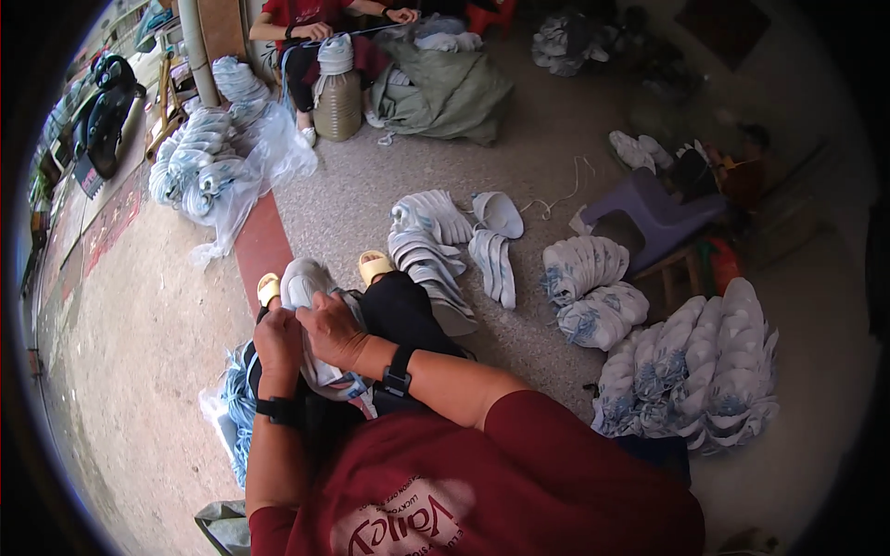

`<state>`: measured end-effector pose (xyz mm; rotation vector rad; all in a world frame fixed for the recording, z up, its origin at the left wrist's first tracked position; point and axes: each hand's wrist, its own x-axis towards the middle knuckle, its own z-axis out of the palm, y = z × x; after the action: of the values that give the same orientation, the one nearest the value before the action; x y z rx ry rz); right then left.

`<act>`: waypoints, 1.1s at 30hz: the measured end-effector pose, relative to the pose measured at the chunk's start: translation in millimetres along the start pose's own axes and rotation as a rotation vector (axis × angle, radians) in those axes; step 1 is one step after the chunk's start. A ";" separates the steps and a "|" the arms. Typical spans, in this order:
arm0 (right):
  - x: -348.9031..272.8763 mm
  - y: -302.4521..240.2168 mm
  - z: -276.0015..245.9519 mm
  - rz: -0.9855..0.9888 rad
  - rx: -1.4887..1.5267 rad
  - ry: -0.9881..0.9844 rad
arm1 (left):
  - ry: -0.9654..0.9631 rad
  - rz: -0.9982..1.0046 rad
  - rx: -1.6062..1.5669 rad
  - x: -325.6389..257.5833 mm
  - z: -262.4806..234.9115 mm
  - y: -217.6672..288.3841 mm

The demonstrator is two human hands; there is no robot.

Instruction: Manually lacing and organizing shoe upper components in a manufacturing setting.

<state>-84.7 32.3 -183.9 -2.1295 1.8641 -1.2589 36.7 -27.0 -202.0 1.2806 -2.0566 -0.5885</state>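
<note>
A pale grey and white shoe upper (306,280) lies over my lap, its rounded toe pointing away from me. My left hand (277,341) is closed at its left edge, the fingertips pinched together. Against the top of the upper, my right hand (332,332) is closed too, its thumb and fingers bent toward the left hand. The fingertips nearly meet; whatever they pinch is too small or hidden to make out. Beside my left forearm hangs a bundle of light blue laces (239,394).
Stacked shoe uppers (431,218) lie on the floor ahead, with tied bundles (691,366) at right near a purple stool (654,213). More bundles (197,157) sit on plastic at far left. Another person (315,32) works behind a large jar (336,107) and green sack (445,93).
</note>
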 end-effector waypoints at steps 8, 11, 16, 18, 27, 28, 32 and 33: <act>-5.9 6.6 19.6 -0.050 -0.155 -0.098 | -0.376 0.308 0.004 6.0 -17.0 8.3; -4.0 8.9 28.8 -0.067 -0.310 -0.087 | -0.304 0.231 0.078 8.8 -6.1 2.4; -2.4 13.1 33.3 0.000 -0.333 -0.116 | -0.291 0.043 -0.078 13.2 -1.3 -18.6; -3.8 11.9 32.5 -0.027 -0.346 -0.135 | -0.338 -0.019 -0.217 9.5 -6.7 -25.9; -7.3 5.5 20.2 -0.074 -0.375 -0.125 | -0.315 -0.213 -0.659 -14.9 -10.7 -20.6; -8.1 5.5 18.3 -0.068 -0.352 -0.118 | -0.260 -0.166 -0.635 -16.7 -10.0 -18.7; -6.1 5.7 12.6 -0.098 -0.327 -0.177 | -0.180 -0.270 -0.689 -23.7 -6.4 -13.4; -5.2 5.2 12.1 -0.085 -0.318 -0.178 | -0.128 -0.214 -0.639 -27.0 -5.2 -12.5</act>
<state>-81.5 29.7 -197.5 -2.4036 2.0277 -0.7942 56.9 -8.2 -214.2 1.0901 -1.6219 -1.3264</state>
